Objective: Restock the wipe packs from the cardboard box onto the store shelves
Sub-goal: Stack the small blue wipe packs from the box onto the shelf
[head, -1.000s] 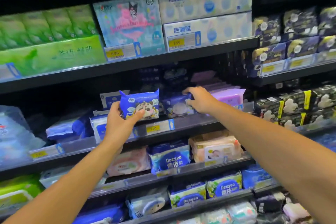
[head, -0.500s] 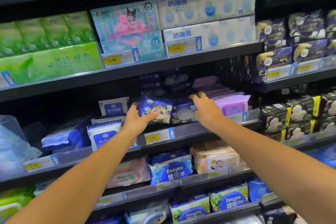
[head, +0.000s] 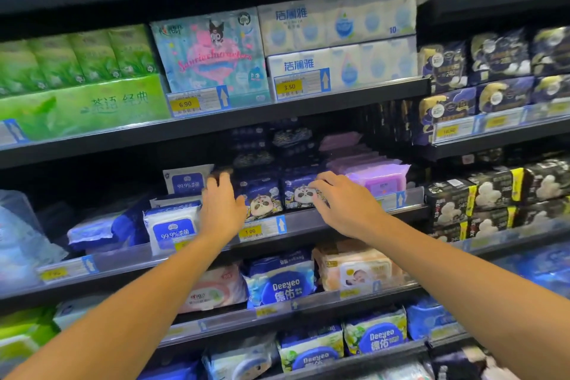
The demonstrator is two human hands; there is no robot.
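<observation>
Both your hands at the panda packs, middle shelf (head: 308, 222).
Your left hand (head: 220, 210) rests loose-fingered against left pack (head: 260, 199); right hand (head: 345, 203), fingers spread, touches right pack (head: 297, 193).

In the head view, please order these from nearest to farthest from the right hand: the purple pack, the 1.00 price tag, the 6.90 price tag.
From the right hand:
1. Purple pack, just to its right on the same shelf, close to the fingers.
2. 1.00 price tag, to its left on that shelf's front edge.
3. 6.90 price tag, up and left, on the shelf above.
</observation>
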